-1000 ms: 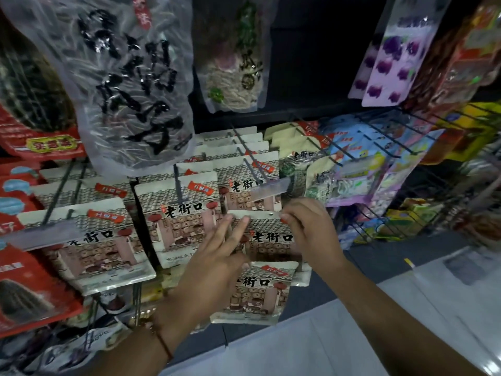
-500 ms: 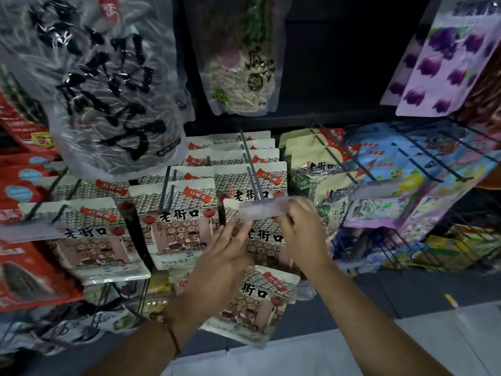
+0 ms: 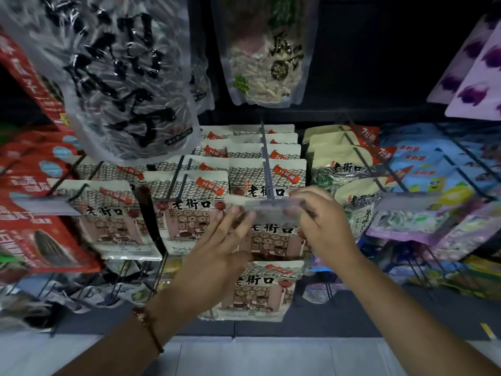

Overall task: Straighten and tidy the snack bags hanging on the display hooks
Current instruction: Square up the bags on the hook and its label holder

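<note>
The right hand (image 3: 322,223) has its grip curled round the right end of the clear price-tag holder (image 3: 267,208) at the tip of the centre display hook (image 3: 267,175), thumb and fingers pinching it. The left hand (image 3: 217,256) lies with its grip spread apart, straight fingers pressing the front snack bag (image 3: 273,237) that hangs just under the holder. A second matching bag (image 3: 260,291) hangs lower, partly behind the left hand.

Dim light. Dark back panel (image 3: 366,63) behind wire rack (image 3: 423,270). Dark base ledge (image 3: 339,321) below; pale tiled floor (image 3: 257,356) beneath.
</note>
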A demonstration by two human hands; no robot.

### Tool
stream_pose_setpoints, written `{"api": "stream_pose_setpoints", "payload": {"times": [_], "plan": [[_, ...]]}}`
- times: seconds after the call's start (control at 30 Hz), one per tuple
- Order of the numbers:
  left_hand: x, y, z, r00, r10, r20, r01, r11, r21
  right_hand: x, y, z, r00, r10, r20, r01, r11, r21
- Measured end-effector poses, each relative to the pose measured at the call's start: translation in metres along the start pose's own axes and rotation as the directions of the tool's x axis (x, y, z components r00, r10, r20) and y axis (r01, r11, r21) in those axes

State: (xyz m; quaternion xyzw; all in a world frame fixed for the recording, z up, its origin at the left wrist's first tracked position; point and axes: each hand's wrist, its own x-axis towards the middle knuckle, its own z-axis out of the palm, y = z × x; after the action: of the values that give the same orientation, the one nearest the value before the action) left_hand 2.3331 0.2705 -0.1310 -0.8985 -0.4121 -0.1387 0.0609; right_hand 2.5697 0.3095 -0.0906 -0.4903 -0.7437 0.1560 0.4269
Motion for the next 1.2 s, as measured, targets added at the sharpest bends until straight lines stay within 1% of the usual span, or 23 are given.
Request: {"api": "stream_pose_setpoints", "payload": {"times": [0.1,0.23,0.37,0.47,0.6,0.7,0.77,0.83,0.9,0.93,1.0,1.07,1.2], "plan": [[0.007,0.004,-0.003,0.999,-0.035,-0.002,0.035,0.999,0.022,0.009,-0.002,0.004,0.999,0.034,-0.024,-0.033,0.998,0.056],[0.016,0.001,-0.003,0.999,-0.046,-0.02,0.047,0.999,0.023,0.018,-0.001,0.007,1.0,0.02,0.016,-0.021,0.994,0.106],[0.017,0.003,-0.003,0.997,-0.075,-0.001,0.074,0.995,0.071,0.02,0.006,0.008,0.999,0.025,0.041,-0.03,0.993,0.117],[0.021,0.004,-0.005,0.995,-0.097,-0.003,0.097,0.993,0.061,0.027,0.011,0.016,1.0,0.02,-0.002,-0.02,0.996,0.081],[0.039,-0.001,-0.008,0.995,-0.093,-0.047,0.094,0.995,0.015,0.039,0.02,0.026,0.997,-0.009,-0.079,0.007,1.0,-0.026],[0.044,-0.003,-0.007,0.994,-0.102,-0.038,0.102,0.995,0.01,0.038,0.018,0.024,0.994,-0.059,-0.09,0.046,0.989,-0.141],[0.04,-0.003,-0.005,0.992,-0.122,-0.036,0.121,0.992,-0.03,0.035,0.015,0.019,0.992,-0.101,-0.07,0.082,0.969,-0.233],[0.033,-0.005,-0.004,0.991,-0.133,-0.021,0.131,0.989,-0.076,0.029,0.012,0.014,0.994,-0.11,-0.004,0.102,0.932,-0.349],[0.026,-0.008,-0.002,0.991,-0.13,-0.001,0.13,0.989,-0.076,0.02,0.007,0.012,0.995,-0.023,0.1,0.066,0.892,-0.448],[0.023,-0.009,-0.002,0.991,-0.131,0.006,0.131,0.989,-0.068,0.014,0.003,0.011,0.993,0.019,0.12,0.044,0.865,-0.5],[0.015,-0.012,-0.004,0.99,-0.14,0.021,0.142,0.987,-0.079,-0.001,-0.004,0.009,0.989,0.094,0.114,-0.009,0.807,-0.591],[0.006,-0.017,-0.008,0.987,-0.156,0.044,0.161,0.979,-0.123,-0.019,-0.013,0.005,0.981,0.168,0.101,-0.071,0.786,-0.614],[-0.016,-0.025,-0.015,0.989,-0.145,0.029,0.148,0.975,-0.163,-0.059,-0.039,0.009,0.975,0.194,0.112,-0.09,0.798,-0.597]]}}
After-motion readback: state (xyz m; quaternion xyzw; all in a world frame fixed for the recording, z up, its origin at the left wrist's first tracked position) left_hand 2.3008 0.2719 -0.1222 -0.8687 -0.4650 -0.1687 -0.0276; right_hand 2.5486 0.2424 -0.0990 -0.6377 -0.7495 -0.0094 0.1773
